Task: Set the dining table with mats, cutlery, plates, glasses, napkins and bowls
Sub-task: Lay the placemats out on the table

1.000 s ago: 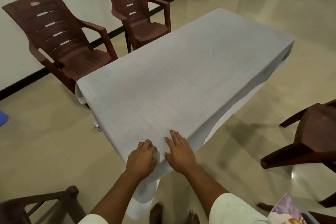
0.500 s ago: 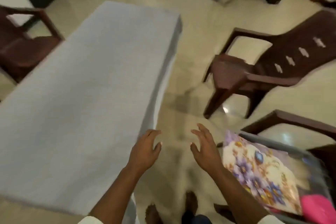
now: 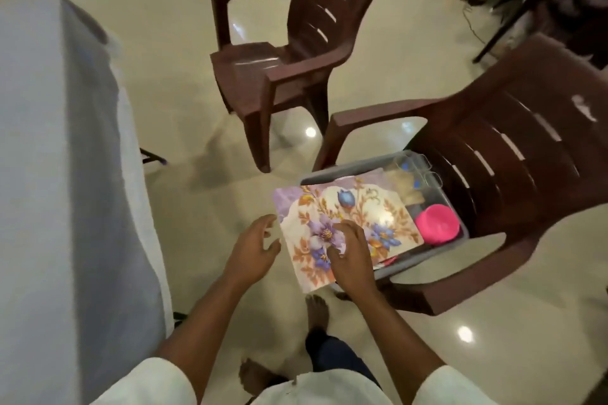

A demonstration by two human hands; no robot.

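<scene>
A floral mat [image 3: 362,204] lies on top of a grey bin [image 3: 329,173] that stands on the seat of a brown plastic chair [image 3: 526,148]. My right hand [image 3: 350,256] is on the mat's near left part, fingers curled down onto it. My left hand [image 3: 255,246] is spread just beside the mat's left edge, fingertips close to its corner. A pink bowl [image 3: 436,222] and clear glasses [image 3: 411,164] sit in the bin behind the mat. The table under a grey cloth [image 3: 49,174] fills the left.
A second brown chair [image 3: 296,43] stands beyond the bin, facing left. Dark legs and cables lie at the top right. My bare feet [image 3: 317,309] are on the glossy tiled floor between table and chair.
I turned right, away from the table. Both hands left the cloth and moved to the bin; the right hand has landed on the floral mat and the left reached its edge.
</scene>
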